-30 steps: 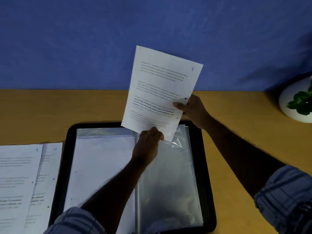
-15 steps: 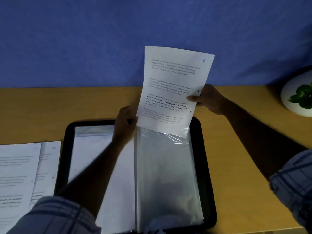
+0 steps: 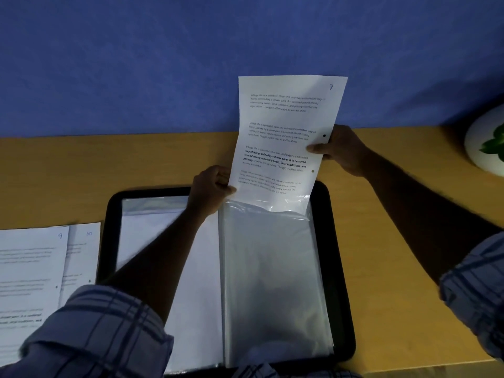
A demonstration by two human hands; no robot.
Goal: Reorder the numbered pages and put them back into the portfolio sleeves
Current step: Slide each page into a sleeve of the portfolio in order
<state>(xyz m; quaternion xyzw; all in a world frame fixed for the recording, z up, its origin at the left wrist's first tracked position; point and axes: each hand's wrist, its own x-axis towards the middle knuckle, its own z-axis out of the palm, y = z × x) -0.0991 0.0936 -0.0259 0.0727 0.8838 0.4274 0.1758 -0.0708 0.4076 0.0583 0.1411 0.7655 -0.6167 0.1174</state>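
A black portfolio (image 3: pixel 342 268) lies open on the wooden table. Page 7 (image 3: pixel 283 137), a white printed sheet, stands nearly upright with its bottom edge tucked into the mouth of the right-hand clear sleeve (image 3: pixel 272 282). My right hand (image 3: pixel 342 150) pinches the sheet's right edge, thumb on the front. My left hand (image 3: pixel 212 188) grips the sheet's lower left edge at the sleeve's top left corner. The left-hand sleeve (image 3: pixel 141 222) holds a white sheet, partly hidden by my left forearm.
Pages 9 (image 3: pixel 30 268) and 10 (image 3: pixel 83 249) lie overlapped on the table left of the portfolio. A white pot with a green plant (image 3: pixel 488 143) stands at the far right. A blue wall (image 3: pixel 163 64) runs behind the table (image 3: pixel 395 241).
Page 7 has turned more upright and dropped so its bottom edge has entered the right sleeve. My left hand moved from the portfolio's spine to the sheet's lower left edge.
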